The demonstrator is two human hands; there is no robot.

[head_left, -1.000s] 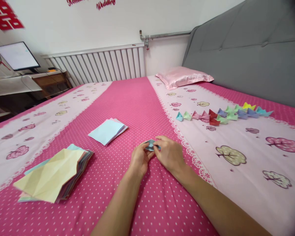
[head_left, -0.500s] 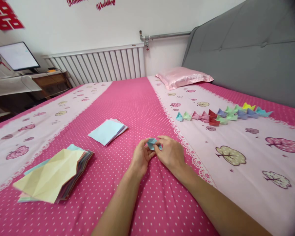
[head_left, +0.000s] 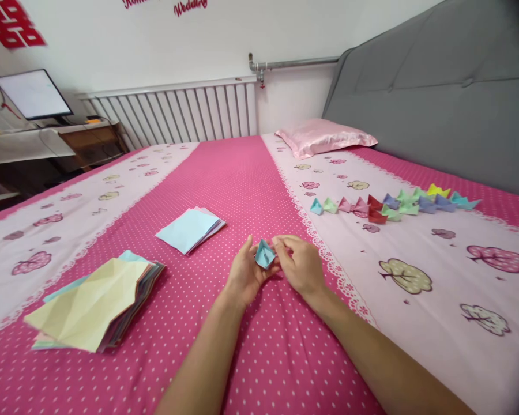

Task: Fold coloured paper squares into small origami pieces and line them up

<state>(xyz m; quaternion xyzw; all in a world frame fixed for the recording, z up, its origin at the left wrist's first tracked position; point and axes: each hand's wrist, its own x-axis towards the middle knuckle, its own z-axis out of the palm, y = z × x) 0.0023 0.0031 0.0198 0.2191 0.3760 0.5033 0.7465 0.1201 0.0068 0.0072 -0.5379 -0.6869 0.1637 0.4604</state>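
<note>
A small light-blue paper boat (head_left: 265, 254), folded and with its hollow facing up, lies across the fingers of my left hand (head_left: 244, 275). That hand supports it from below and the left, thumb raised beside it. At the boat's right edge is my right hand (head_left: 300, 265), its thumb and forefinger closed at the corner; the exact contact is partly hidden. Off to the right, a row of finished paper boats (head_left: 376, 216) in several colours stands on the bedspread. To the left lie a small stack of light-blue paper squares (head_left: 188, 229) and a bigger pile of creased, coloured sheets (head_left: 90, 302) topped by a yellow one.
Everything lies on a pink dotted bedspread (head_left: 225, 173) with tree prints. A pink pillow (head_left: 324, 137) rests by the grey headboard (head_left: 432, 98). Behind the bed are a white radiator (head_left: 173, 112) and, at far left, a desk with a monitor (head_left: 34, 95).
The blue paper boat has turned and now shows its open hollow. My right fingers have moved from over it to its right edge, and my left hand has opened out beneath it.
</note>
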